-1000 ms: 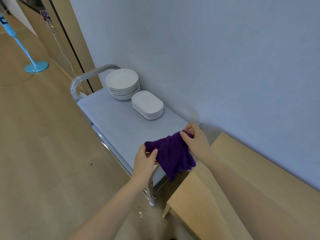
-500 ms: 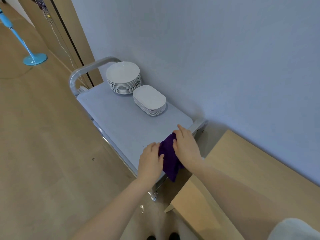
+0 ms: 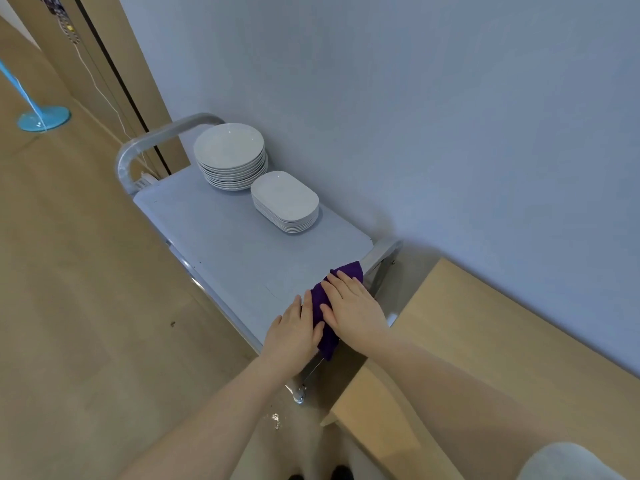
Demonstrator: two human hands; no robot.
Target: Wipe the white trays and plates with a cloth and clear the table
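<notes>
Cloth point(image 3: 337, 287) now flattened, pointing wallward

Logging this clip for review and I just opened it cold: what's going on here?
A person stands at a grey cart against the wall. Both hands lie flat on a purple cloth at the cart's near end, the left hand beside the right hand, with part of the cloth hanging over the edge. Farther along the cart sit a stack of round white plates and, beside it, a stack of white trays; neither hand touches them. A wooden table stands to the right.
</notes>
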